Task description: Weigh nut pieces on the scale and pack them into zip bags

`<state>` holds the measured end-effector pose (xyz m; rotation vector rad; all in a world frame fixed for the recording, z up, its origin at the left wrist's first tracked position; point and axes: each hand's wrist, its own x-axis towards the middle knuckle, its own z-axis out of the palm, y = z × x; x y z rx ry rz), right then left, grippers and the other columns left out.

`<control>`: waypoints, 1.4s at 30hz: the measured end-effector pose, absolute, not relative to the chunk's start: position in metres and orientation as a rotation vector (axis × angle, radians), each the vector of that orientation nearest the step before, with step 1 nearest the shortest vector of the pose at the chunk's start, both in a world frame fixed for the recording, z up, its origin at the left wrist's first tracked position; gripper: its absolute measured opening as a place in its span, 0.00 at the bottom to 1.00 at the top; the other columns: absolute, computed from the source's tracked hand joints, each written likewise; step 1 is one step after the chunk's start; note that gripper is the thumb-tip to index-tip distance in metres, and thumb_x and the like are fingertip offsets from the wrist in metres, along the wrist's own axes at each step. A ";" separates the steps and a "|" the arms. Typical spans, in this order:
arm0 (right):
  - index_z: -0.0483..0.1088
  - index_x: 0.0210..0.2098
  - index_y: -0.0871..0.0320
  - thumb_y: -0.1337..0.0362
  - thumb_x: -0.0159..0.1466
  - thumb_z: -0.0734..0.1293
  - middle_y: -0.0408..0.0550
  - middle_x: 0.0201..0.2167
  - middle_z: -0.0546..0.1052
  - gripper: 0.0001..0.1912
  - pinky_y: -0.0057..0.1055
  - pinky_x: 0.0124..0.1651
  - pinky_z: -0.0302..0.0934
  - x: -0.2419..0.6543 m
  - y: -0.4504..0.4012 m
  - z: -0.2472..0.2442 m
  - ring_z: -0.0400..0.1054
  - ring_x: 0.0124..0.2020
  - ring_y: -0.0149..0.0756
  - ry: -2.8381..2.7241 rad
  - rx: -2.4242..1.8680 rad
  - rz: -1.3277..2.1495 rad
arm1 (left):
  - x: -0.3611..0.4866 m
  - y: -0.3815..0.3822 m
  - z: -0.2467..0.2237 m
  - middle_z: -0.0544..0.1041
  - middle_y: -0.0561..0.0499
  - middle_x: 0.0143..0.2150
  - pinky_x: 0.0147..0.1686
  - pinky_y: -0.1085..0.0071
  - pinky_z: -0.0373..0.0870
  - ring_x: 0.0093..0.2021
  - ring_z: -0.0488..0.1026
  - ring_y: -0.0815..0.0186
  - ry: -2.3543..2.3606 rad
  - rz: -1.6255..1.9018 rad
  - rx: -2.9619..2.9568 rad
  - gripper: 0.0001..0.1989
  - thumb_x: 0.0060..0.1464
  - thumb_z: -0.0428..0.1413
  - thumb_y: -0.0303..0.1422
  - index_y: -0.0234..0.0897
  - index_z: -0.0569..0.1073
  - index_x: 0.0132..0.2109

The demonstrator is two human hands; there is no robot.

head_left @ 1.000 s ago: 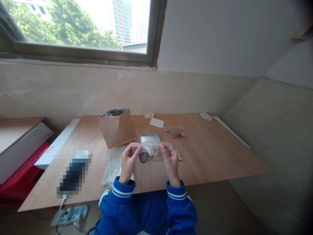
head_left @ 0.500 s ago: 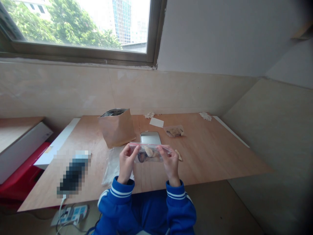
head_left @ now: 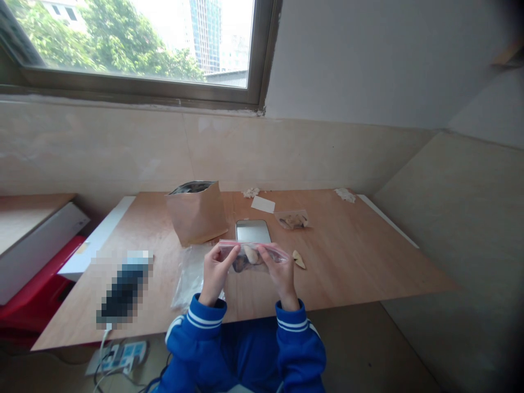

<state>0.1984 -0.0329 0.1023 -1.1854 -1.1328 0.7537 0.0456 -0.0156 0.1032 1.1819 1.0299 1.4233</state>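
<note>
Our left hand (head_left: 215, 274) and right hand (head_left: 281, 275) pinch shut on a clear zip-top plastic bag (head_left: 249, 256) with a pink seal, held just above the light wooden table (head_left: 347, 256), with a flat silver-grey smartphone (head_left: 252, 231) and a tall brown kraft-paper bag (head_left: 196, 215) beyond.

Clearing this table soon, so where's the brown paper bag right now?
In the head view, the brown paper bag stands near the far edge of the wooden table, left of the flat silver device and beyond the person's left hand.
</note>
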 end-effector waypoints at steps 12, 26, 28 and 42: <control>0.75 0.44 0.52 0.58 0.62 0.68 0.47 0.43 0.79 0.11 0.41 0.51 0.61 0.217 -0.028 0.124 0.71 0.46 0.42 -1.544 -1.268 0.508 | 0.033 -0.010 0.107 0.78 0.49 0.33 0.36 0.71 0.70 0.35 0.74 0.65 1.033 1.368 1.477 0.09 0.53 0.61 0.37 0.34 0.78 0.36; 0.72 0.30 0.54 0.69 0.66 0.63 0.45 0.29 0.74 0.10 0.32 0.39 0.62 0.195 -0.016 0.126 0.68 0.34 0.36 -1.861 -1.151 0.236 | 0.040 -0.015 0.097 0.79 0.48 0.38 0.39 0.70 0.70 0.39 0.75 0.64 1.042 1.470 1.609 0.08 0.58 0.56 0.36 0.38 0.77 0.40; 0.71 0.28 0.54 0.70 0.67 0.61 0.45 0.28 0.72 0.12 0.31 0.38 0.62 0.193 -0.017 0.125 0.68 0.33 0.36 -1.845 -1.166 0.210 | 0.043 -0.017 0.097 0.80 0.48 0.38 0.37 0.71 0.71 0.38 0.76 0.65 1.089 1.428 1.542 0.09 0.58 0.56 0.38 0.38 0.76 0.41; 0.66 0.32 0.55 0.66 0.66 0.62 0.42 0.28 0.72 0.06 0.27 0.35 0.58 0.197 -0.023 0.131 0.66 0.30 0.33 -1.921 -1.141 0.504 | 0.038 -0.016 0.096 0.79 0.50 0.32 0.34 0.73 0.68 0.32 0.74 0.65 1.078 1.335 1.539 0.13 0.58 0.55 0.41 0.36 0.77 0.37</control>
